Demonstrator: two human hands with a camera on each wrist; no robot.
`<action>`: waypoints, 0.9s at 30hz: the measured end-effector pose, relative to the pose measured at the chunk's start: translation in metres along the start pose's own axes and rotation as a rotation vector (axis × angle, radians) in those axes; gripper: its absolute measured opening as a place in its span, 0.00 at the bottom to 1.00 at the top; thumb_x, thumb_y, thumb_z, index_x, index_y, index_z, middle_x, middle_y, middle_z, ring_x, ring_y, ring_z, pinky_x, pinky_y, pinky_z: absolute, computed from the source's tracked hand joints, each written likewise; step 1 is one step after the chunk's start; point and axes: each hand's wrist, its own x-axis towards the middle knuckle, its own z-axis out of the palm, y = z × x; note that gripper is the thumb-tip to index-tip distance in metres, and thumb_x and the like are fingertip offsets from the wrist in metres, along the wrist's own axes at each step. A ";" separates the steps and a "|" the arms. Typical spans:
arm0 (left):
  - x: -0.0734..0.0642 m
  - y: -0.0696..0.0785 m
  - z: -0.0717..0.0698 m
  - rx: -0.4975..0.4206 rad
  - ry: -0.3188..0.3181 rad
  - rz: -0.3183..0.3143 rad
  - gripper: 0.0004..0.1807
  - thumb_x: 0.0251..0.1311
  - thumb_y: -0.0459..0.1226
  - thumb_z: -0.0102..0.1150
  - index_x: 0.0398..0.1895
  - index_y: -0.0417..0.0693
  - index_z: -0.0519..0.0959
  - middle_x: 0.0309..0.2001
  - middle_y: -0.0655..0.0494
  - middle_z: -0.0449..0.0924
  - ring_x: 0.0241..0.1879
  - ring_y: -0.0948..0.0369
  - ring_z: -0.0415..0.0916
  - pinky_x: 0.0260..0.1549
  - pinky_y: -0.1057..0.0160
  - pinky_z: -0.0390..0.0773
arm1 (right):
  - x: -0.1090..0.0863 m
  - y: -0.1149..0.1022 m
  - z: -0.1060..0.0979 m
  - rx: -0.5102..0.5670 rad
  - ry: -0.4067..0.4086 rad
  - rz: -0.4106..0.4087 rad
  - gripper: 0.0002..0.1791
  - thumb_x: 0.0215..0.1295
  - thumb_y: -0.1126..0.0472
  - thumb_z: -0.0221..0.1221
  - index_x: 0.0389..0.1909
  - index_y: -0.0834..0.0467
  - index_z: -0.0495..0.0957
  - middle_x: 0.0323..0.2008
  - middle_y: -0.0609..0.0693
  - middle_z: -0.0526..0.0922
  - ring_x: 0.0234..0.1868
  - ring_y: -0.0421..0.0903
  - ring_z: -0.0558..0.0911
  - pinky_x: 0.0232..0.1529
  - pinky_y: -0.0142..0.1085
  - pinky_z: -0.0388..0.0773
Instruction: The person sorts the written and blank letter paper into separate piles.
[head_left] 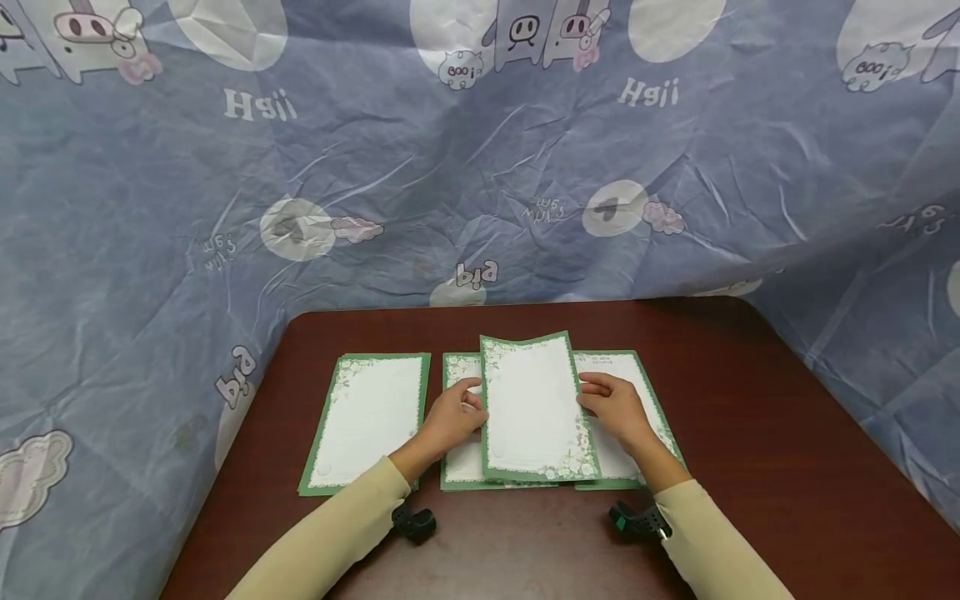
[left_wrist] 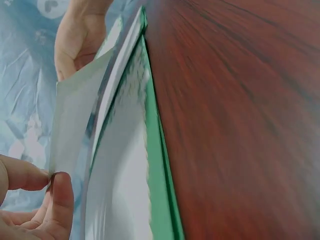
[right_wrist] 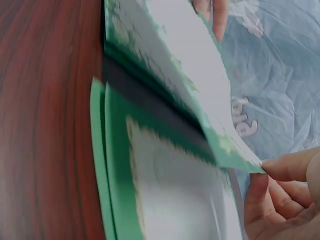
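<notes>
Apparently, the step is a two-handed hold: left hand (head_left: 452, 417) and right hand (head_left: 618, 408) pinch opposite edges of a green-bordered sheet (head_left: 536, 408) above the middle papers (head_left: 462, 467), lower centre; moving it calls for even tension.

The lifted sheet (head_left: 532, 408) hides most of the middle stack (head_left: 461, 467). Print (head_left: 602, 361) on the right stack (head_left: 618, 468) is too small to read. The table (head_left: 757, 442) is cut off below.

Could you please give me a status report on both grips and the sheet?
Left grip, right grip: pinching opposite edges of the sheet. Sheet raised over the middle papers, overlapping the right papers in head view. No obstruction seen.
</notes>
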 end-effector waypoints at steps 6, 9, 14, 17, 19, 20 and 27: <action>0.016 0.013 0.031 -0.039 -0.054 0.008 0.33 0.63 0.27 0.60 0.73 0.36 0.65 0.41 0.50 0.76 0.32 0.61 0.80 0.30 0.61 0.81 | -0.010 0.004 -0.030 -0.038 0.042 0.014 0.24 0.73 0.68 0.59 0.67 0.68 0.72 0.56 0.66 0.79 0.44 0.43 0.83 0.42 0.32 0.82; 0.022 0.018 0.044 -0.057 -0.073 0.003 0.34 0.63 0.26 0.60 0.73 0.36 0.65 0.41 0.50 0.76 0.32 0.61 0.80 0.33 0.60 0.84 | -0.015 0.006 -0.043 -0.072 0.051 0.020 0.24 0.73 0.67 0.59 0.68 0.69 0.71 0.57 0.67 0.78 0.46 0.47 0.83 0.42 0.33 0.82; 0.030 0.023 0.061 -0.049 -0.095 0.008 0.33 0.63 0.26 0.60 0.73 0.36 0.65 0.41 0.50 0.76 0.30 0.59 0.81 0.31 0.62 0.82 | -0.023 0.012 -0.064 -0.129 0.077 0.022 0.24 0.74 0.66 0.58 0.68 0.69 0.71 0.58 0.69 0.78 0.45 0.50 0.83 0.40 0.35 0.83; 0.034 0.025 0.071 -0.036 -0.106 0.011 0.33 0.63 0.26 0.60 0.72 0.36 0.67 0.39 0.53 0.77 0.29 0.59 0.80 0.28 0.64 0.79 | -0.023 0.018 -0.075 -0.165 0.092 0.021 0.24 0.74 0.66 0.57 0.67 0.69 0.71 0.57 0.69 0.78 0.42 0.47 0.83 0.37 0.36 0.82; 0.035 0.027 0.078 -0.040 -0.114 0.013 0.32 0.62 0.25 0.60 0.72 0.37 0.67 0.39 0.53 0.78 0.28 0.59 0.79 0.27 0.65 0.77 | -0.024 0.023 -0.083 -0.188 0.100 0.023 0.24 0.74 0.66 0.57 0.67 0.70 0.71 0.57 0.69 0.78 0.42 0.47 0.82 0.36 0.35 0.82; 0.036 0.028 0.081 -0.045 -0.124 0.011 0.32 0.63 0.25 0.59 0.72 0.36 0.67 0.38 0.53 0.78 0.27 0.59 0.79 0.27 0.65 0.77 | -0.024 0.025 -0.086 -0.201 0.103 0.026 0.24 0.75 0.66 0.57 0.67 0.70 0.71 0.57 0.69 0.77 0.43 0.48 0.82 0.36 0.35 0.82; 0.037 0.033 0.096 -0.026 -0.202 -0.019 0.31 0.68 0.27 0.59 0.73 0.35 0.65 0.36 0.54 0.80 0.28 0.58 0.78 0.29 0.64 0.76 | -0.023 0.035 -0.099 -0.243 0.094 0.036 0.23 0.76 0.66 0.54 0.67 0.72 0.70 0.57 0.70 0.77 0.54 0.63 0.80 0.45 0.42 0.84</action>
